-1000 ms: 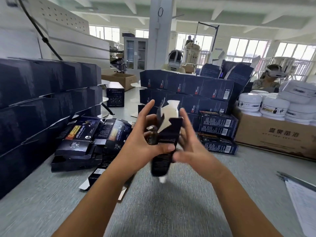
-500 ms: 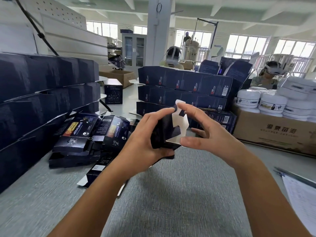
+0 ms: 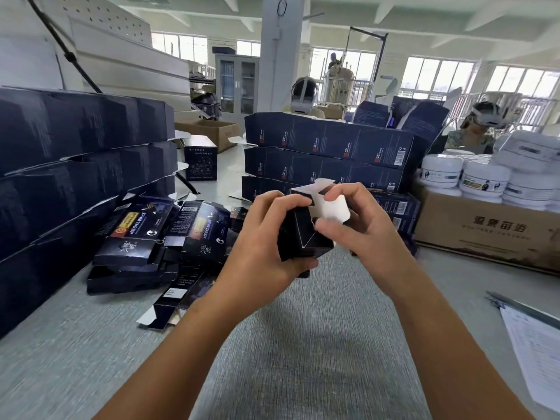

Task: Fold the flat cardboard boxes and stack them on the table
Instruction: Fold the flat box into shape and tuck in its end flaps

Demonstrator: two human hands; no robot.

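As the left hand (image 3: 263, 247) gripped the box (image 3: 298, 234) and the right hand (image 3: 372, 228) pinched its flap (image 3: 331, 209), a crooked tuck risked creasing it.

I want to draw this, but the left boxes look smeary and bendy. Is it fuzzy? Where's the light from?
Head view: stacked dark boxes at the left edge are smeared and bowed by the wide lens; the small box mid-frame is sharper; daylight enters through washed-out far windows; a soft shadow falls on the table.
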